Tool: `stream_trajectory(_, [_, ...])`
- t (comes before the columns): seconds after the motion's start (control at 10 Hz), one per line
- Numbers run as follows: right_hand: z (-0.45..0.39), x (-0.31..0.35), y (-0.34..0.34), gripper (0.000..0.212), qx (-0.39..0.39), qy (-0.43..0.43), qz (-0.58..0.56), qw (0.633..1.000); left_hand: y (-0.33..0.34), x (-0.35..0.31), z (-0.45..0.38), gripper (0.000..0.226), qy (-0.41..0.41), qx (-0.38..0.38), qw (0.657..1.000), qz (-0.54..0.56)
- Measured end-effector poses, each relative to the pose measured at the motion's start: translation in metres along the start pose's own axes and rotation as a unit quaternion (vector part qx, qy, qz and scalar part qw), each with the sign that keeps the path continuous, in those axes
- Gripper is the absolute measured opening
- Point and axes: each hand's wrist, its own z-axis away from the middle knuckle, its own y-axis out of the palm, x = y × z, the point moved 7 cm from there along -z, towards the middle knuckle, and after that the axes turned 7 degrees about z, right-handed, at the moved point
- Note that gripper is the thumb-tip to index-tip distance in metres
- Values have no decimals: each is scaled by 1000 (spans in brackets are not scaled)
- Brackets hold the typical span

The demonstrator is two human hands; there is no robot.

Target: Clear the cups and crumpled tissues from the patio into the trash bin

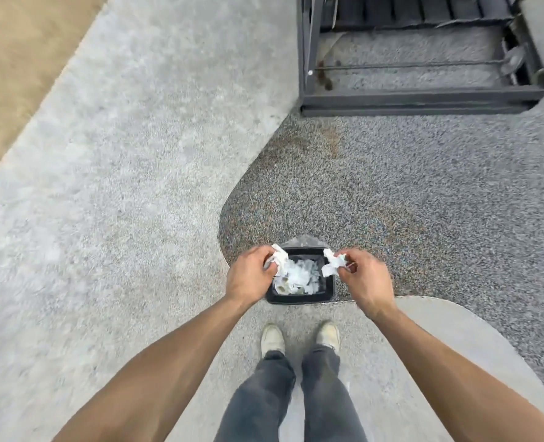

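Partly hidden bin [299, 299] under tissue-holding hands

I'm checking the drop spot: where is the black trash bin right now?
In the head view, the black square trash bin stands on the patio just ahead of the person's shoes, directly below both hands, left hand and right hand.

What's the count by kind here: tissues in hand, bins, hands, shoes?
Crumpled tissues in hand: 2, left tissue in the left hand, right tissue in the right hand
Trash bin: 1, black trash bin, already holding white trash too jumbled to count
Hands: 2
Shoes: 2, left shoe, right shoe
Total: 7
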Motion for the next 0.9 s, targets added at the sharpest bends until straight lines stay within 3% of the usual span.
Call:
stream_trajectory(0.5, [-133, -102, 221, 40, 106, 36, 26, 993, 199, 153, -107, 28, -129, 76, 989, 6])
stream_trajectory(0.6, [-134, -111, 236, 53, 130, 32, -9, 991, 218, 165, -109, 56, -162, 145, 976, 10])
stream_trajectory(0.7, [-126, -111, 226, 56, 141, 27, 5, 990, 210, 158, -107, 62, -155, 148, 977, -10])
stream_trajectory(0.9, [-111, -92, 133, 56, 69, 13, -41, 997, 139, 85, -110, 54, -59, 79, 995, 18])
